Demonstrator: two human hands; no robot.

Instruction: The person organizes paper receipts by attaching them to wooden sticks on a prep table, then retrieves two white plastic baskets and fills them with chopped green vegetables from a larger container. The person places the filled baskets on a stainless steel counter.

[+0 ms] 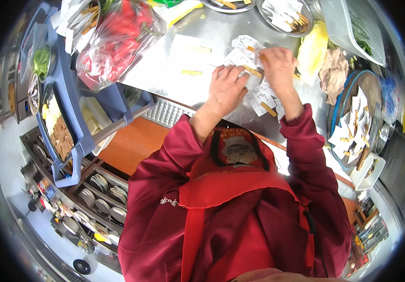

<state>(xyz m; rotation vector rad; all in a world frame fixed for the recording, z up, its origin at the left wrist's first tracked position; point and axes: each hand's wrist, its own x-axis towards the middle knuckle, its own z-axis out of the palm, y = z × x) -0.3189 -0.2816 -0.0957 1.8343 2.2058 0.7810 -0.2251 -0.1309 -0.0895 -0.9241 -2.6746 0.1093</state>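
Printed paper slips [239, 56] and wooden clothespins lie on the steel worktop [146, 72] before me. My left hand [228, 86] rests palm down at the left edge of the slips, its fingers slightly apart, beside a wooden clothespin [253, 71]. At the upper right of the slips, my right hand [279, 67] has its fingertips closed on another clothespin [264, 57]; a slip is right under it. More slips [259, 100], with a clothespin [269, 109] on them, lie between my forearms. Further left are blank-looking white papers [183, 47] with two clothespins [192, 73].
A plastic bag of red peppers [123, 38] lies left, near a blue cart [82, 141] with a food tray [58, 127]. Metal bowls [287, 30] hold slips and clothespins. At right are cabbage [312, 49], a cloth [333, 72] and a round chopping board [340, 91] bearing clipped slips.
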